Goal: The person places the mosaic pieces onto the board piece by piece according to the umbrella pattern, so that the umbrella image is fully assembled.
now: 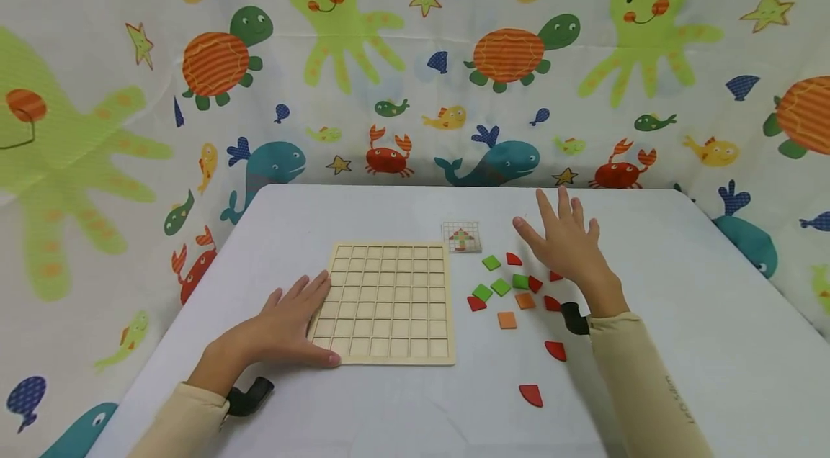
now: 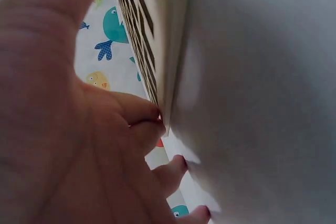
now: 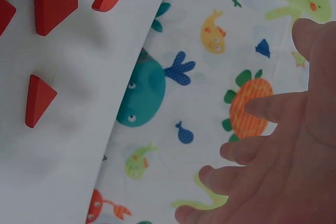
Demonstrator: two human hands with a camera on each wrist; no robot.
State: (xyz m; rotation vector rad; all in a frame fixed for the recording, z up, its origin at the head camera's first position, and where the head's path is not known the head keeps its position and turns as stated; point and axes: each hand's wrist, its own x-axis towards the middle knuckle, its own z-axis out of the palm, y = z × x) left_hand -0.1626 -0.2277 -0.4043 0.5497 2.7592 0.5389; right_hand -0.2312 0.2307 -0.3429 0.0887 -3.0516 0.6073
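Note:
A light wooden grid board [image 1: 389, 363] lies flat on the white table. My left hand [image 1: 285, 325] touches its left side, fingertips along the edge and thumb at the near left corner. In the left wrist view two fingertips meet the board's edge [image 2: 170, 40], the other fingers spread beside it. My right hand [image 1: 567, 242], fingers spread and holding nothing, is raised over the table right of the loose pieces. Green squares [image 1: 491, 263], orange squares [image 1: 507, 320] and red quarter-round pieces [image 1: 530, 394] lie scattered right of the board. The right wrist view shows a red piece [image 3: 39, 100] on the table.
A small pattern card [image 1: 462, 237] with a printed grid and coloured figure lies past the board's far right corner. Behind the white table [image 1: 700, 343] hangs a curtain [image 1: 447, 112] printed with sea animals. Both wrists wear a black device [image 1: 249, 397].

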